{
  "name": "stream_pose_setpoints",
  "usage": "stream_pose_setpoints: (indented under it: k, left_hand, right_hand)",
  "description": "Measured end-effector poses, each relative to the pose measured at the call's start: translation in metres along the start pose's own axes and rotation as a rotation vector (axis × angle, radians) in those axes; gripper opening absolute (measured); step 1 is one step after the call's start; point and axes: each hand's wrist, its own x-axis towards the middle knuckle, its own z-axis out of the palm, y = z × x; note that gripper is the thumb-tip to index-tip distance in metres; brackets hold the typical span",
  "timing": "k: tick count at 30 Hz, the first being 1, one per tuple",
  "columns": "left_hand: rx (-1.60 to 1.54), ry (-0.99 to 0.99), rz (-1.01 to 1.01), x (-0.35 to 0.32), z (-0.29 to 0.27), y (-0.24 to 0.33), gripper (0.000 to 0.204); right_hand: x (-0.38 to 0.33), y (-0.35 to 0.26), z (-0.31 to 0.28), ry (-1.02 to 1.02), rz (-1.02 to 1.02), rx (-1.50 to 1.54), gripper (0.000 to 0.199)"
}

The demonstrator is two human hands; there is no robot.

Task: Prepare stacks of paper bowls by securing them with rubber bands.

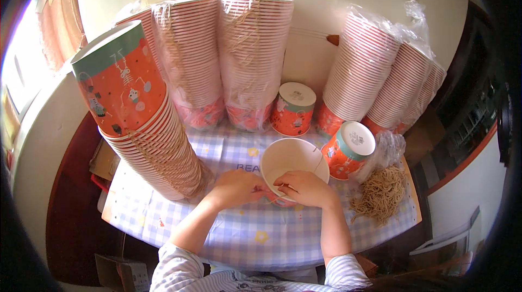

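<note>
An open paper bucket [294,155], white inside with a red printed outside, stands in front of me at the table's middle. My left hand [238,188] is at its near left wall, fingers closed; what they grip is hidden. Over the near rim reaches my right hand [307,187], its fingertips pinched inside the bucket on what looks like a thin tan cord. A bit of cord also shows outside, below the rim. Another thin strand lies against the inner right wall. To the right of my right hand is a heap of tan cords [380,194].
Two upturned printed buckets [294,108] [349,149] stand behind and right of the open one. A tall leaning stack of buckets [147,134], hung with cords, rises at left. Plastic-wrapped stacks [255,53] [360,66] line the back. The checked tablecloth [217,232] covers the table.
</note>
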Motion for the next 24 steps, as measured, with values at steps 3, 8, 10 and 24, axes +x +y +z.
stream_pose_setpoints:
  k: [3,8,10,24]
  left_hand:
    - [-0.023,0.031,0.031,0.000,-0.001,0.002,0.020]
    - [0.004,0.005,-0.009,0.002,-0.002,0.005,0.020]
    - [-0.005,0.017,-0.009,0.003,0.001,0.003,0.020]
    - [0.055,0.048,-0.018,0.004,0.010,0.007,0.017]
  right_hand:
    - [-0.001,0.002,0.001,-0.002,0.013,-0.002,0.021]
    - [0.000,0.004,0.001,-0.004,0.010,-0.004,0.021]
    - [0.000,0.003,0.001,-0.004,-0.002,-0.006,0.021]
    - [0.002,0.003,0.002,-0.013,-0.053,0.036,0.021]
